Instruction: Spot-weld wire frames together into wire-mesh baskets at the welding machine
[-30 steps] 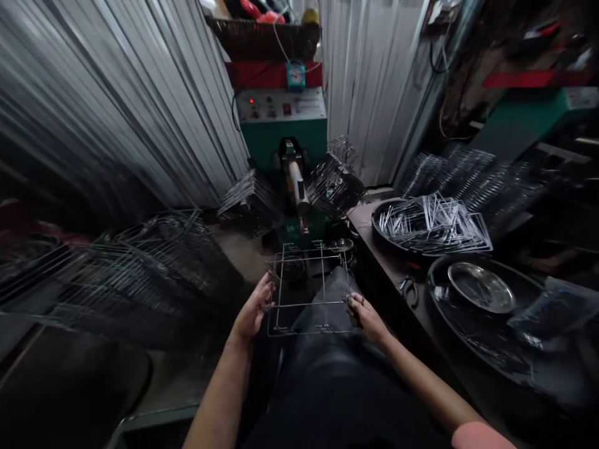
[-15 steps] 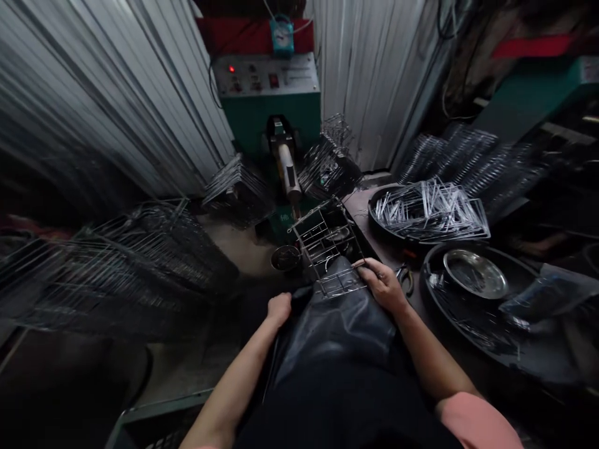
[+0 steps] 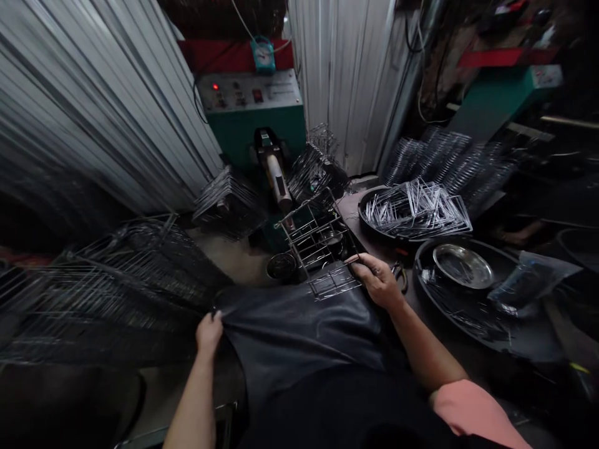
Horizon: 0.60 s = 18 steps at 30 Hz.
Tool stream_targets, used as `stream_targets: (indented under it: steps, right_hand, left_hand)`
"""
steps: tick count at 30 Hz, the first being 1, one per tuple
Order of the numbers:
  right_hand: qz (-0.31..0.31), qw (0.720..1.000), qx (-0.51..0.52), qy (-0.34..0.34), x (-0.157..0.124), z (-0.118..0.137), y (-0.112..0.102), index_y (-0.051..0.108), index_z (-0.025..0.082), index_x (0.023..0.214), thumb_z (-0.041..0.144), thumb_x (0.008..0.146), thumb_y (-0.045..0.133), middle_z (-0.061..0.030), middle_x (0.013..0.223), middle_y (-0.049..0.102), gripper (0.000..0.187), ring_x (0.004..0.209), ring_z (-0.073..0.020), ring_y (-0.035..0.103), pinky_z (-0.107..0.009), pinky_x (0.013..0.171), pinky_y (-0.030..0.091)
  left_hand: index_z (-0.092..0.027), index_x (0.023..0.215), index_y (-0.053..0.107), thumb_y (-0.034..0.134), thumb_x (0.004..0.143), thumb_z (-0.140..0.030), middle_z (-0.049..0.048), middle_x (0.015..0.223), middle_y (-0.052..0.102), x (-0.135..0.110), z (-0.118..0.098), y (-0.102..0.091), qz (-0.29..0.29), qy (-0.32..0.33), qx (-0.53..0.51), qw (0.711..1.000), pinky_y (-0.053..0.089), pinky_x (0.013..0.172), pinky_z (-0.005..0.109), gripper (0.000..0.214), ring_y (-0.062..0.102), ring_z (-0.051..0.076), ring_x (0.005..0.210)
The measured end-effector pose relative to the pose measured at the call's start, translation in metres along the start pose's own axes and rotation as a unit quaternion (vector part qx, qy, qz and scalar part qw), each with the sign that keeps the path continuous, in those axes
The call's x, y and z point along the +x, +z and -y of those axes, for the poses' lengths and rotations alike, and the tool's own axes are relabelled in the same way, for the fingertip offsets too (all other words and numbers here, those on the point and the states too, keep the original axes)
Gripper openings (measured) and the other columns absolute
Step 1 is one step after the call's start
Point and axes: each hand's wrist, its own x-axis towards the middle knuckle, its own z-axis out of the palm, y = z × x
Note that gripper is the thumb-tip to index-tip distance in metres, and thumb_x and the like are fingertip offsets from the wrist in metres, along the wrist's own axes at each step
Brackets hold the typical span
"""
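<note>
My right hand (image 3: 375, 280) is closed on the near right corner of a wire rack (image 3: 311, 240), a small open frame of thin metal rods. Out to the left, my left hand (image 3: 209, 333) pinches the edge of a dark, shiny apron (image 3: 299, 324) and stretches it sideways across my lap. The rack's near end lies over the apron. Behind the rack stands a green machine (image 3: 255, 128) with a light-coloured cylinder (image 3: 277, 178) pointing down toward the rack's far end.
Stacked wire racks (image 3: 229, 202) flank the machine, and a large pile of wire grids (image 3: 126, 280) lies left. To the right are a black tray of bent wire frames (image 3: 418, 209), a wide black tray (image 3: 423, 293), a metal dish (image 3: 463, 267) and a small dark bowl (image 3: 281, 266).
My left hand has moved left and pulled the apron's edge out with it, spreading it flatter. My right hand keeps hold of the wire rack. The whole view has shifted slightly.
</note>
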Motion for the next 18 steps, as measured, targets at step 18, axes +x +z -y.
stream_targets:
  steps: [18]
  right_hand:
    - [0.098, 0.992, 0.076, 0.023, -0.013, -0.015, 0.029, 0.065, 0.015, 0.086, 0.034, 0.082, 0.052, 0.0017, 0.065, 0.05, 0.023, 0.058, -0.0094, 0.042, -0.022, 0.056, 0.035]
  left_hand:
    - [-0.017, 0.1, 0.064, 0.064, 0.059, -0.054, -0.0006, 0.062, 0.055, -0.151, 0.041, -0.008, 0.315, 0.147, -0.098, 0.932, 0.043, 0.062, 0.025, 0.055, 0.051, 0.015, 0.061]
